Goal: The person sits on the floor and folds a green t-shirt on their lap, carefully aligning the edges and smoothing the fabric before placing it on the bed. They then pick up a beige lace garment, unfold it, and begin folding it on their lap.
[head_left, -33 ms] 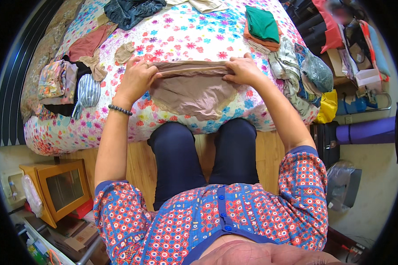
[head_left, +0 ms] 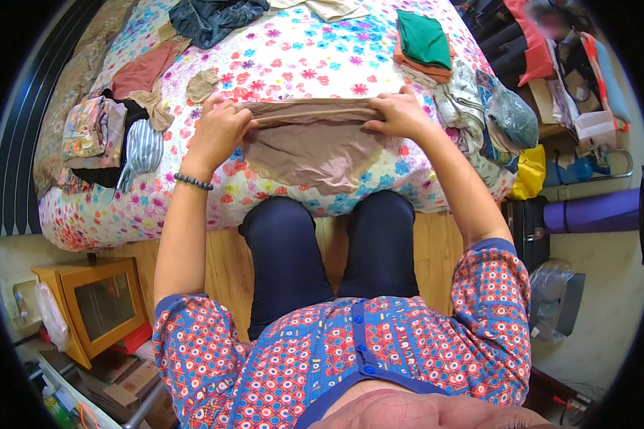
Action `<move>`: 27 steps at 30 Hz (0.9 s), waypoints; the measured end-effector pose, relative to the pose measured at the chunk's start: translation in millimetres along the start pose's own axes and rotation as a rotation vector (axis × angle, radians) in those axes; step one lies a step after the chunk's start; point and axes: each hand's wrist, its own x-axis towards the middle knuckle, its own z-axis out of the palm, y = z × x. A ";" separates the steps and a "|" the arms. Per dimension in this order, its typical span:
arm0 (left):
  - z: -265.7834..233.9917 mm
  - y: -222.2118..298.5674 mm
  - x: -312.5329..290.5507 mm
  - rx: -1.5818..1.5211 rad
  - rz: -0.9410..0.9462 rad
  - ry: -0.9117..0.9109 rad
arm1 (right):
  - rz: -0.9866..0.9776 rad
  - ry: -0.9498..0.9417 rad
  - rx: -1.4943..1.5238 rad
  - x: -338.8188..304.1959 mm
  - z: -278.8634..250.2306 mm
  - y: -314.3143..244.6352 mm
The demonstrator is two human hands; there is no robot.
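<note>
A pair of taupe underpants [head_left: 308, 150] lies spread on the flowered bedspread [head_left: 286, 71], its waistband at the far side and its narrow part toward my knees. My left hand [head_left: 220, 129] pinches the waistband's left end between thumb and fingers. At the right end, my right hand [head_left: 399, 114] grips the same waistband, thumb on the near side. The band is pulled straight between both hands, and its upper edge looks rolled or doubled over. A dark bead bracelet circles my left wrist.
Left of my hands lie a striped bundle [head_left: 144, 146], a folded patterned garment [head_left: 93, 129] and a reddish-brown garment [head_left: 147, 68]. Dark jeans [head_left: 215, 20] rest at the far side. A folded green garment [head_left: 423, 37] tops an orange one at right, near several other clothes.
My right hand's fingers have shifted slightly along the waistband. My left hand and the underpants stay almost in place.
</note>
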 end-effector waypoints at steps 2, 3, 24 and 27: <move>-14.9 -2.0 -6.6 0.069 -0.103 -0.024 | 0.012 0.080 0.002 -16.9 -7.1 23.3; -27.2 -2.0 -5.1 0.108 -0.184 -0.037 | 0.035 0.219 -0.022 -25.8 -17.0 40.9; 29.1 102.1 -103.5 -0.380 -0.593 0.084 | -0.098 0.513 0.511 -120.2 72.1 -34.7; 27.8 101.0 -92.1 -0.177 -0.477 0.207 | 0.102 0.669 0.588 -111.4 80.7 -39.6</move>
